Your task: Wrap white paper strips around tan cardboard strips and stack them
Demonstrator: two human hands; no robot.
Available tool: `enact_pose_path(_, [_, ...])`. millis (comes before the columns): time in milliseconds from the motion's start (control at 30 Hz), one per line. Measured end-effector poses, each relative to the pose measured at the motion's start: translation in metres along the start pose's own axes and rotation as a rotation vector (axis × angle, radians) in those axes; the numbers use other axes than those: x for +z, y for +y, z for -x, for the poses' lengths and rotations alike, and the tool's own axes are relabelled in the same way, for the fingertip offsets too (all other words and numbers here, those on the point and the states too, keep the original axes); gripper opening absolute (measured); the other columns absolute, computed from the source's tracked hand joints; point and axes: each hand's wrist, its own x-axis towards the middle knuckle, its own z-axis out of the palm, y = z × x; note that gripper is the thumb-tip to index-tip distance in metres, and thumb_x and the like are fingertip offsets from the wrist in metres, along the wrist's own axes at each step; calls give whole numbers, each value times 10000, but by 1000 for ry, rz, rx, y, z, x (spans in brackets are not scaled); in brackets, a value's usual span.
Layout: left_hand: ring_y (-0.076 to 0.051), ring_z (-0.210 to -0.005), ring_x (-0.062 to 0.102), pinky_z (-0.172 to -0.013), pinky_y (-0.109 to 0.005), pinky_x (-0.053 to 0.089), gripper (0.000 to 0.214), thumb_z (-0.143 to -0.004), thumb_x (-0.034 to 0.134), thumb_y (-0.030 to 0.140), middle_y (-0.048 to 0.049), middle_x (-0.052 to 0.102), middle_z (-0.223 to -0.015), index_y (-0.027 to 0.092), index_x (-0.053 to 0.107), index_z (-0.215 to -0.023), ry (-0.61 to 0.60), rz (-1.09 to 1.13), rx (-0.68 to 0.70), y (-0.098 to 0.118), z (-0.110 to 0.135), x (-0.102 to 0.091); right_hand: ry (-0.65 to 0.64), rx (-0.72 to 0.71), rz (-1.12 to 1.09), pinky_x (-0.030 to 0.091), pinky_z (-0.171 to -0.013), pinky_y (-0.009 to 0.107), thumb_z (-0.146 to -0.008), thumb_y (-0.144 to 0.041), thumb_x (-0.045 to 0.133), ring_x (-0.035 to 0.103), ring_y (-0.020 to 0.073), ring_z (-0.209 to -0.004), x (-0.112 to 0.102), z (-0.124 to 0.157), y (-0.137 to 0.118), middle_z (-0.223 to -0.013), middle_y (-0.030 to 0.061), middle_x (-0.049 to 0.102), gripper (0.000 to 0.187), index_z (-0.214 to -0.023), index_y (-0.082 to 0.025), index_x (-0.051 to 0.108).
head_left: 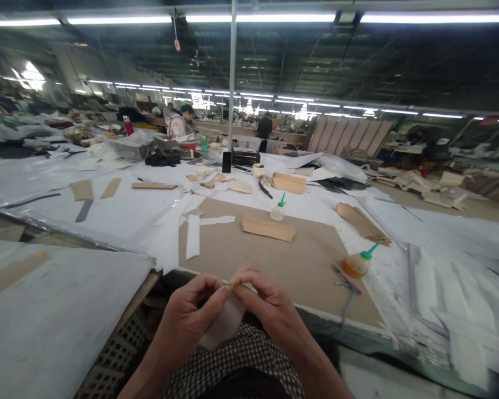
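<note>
My left hand (195,310) and my right hand (266,296) meet at the front edge of the table, thumbs and fingertips pinched together. Between them they grip the upper edge of a pale, thin sheet piece (224,324), which hangs down over my checked clothing. A small yellowish bit shows at the pinch; its kind is too small to tell. Just beyond lies a brown board (258,260), bearing a stack of tan strips (268,228), white strips (193,237) and a clear squeeze bottle (278,210) with a green nozzle.
To the right stand an amber-filled squeeze bottle (356,264), a thin pinkish tool (347,279) and a tan stack (362,223). White strips (444,299) hang at the far right. A phone (227,162) leans near a pole (232,83). A person (177,124) sits farther back.
</note>
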Motion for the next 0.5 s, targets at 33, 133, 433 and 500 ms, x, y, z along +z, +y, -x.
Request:
enact_pose_path(33, [-115,-626,519,-545,-189,397,305,-871,675,466,6,623,-696,173,671,-787,0,-11,14,-2,-2,-3,-12,5,0,474,-885,276,-1018,-307,562,590,174,-970,1,-3,0,-989,28,633,179,-968,-222,712])
enact_pose_path(133, [-115,-625,525,-539,-188,399,282,-888,660,438,5,622,-695,174,671,-791,23,-42,41,-7,-9,-11,-37,13,-18,469,-884,265,-1017,-286,571,591,163,-967,3,-14,1,-985,17,630,164,-967,-228,716])
enact_pose_path(433, [-110,-618,505,-563,-198,404,254,-920,616,389,23,578,-672,187,650,-770,88,-208,78,-16,-24,-31,-112,18,18,474,-893,272,-979,-229,609,615,159,-973,9,-45,10,-1006,18,654,120,-1011,-230,724])
enact_pose_path(500, [-111,-621,509,-571,-200,403,254,-924,608,383,24,578,-674,187,648,-768,93,-243,79,-17,-29,-34,-94,19,7,472,-889,275,-946,-214,644,616,161,-956,11,-53,15,-979,16,663,92,-978,-223,731])
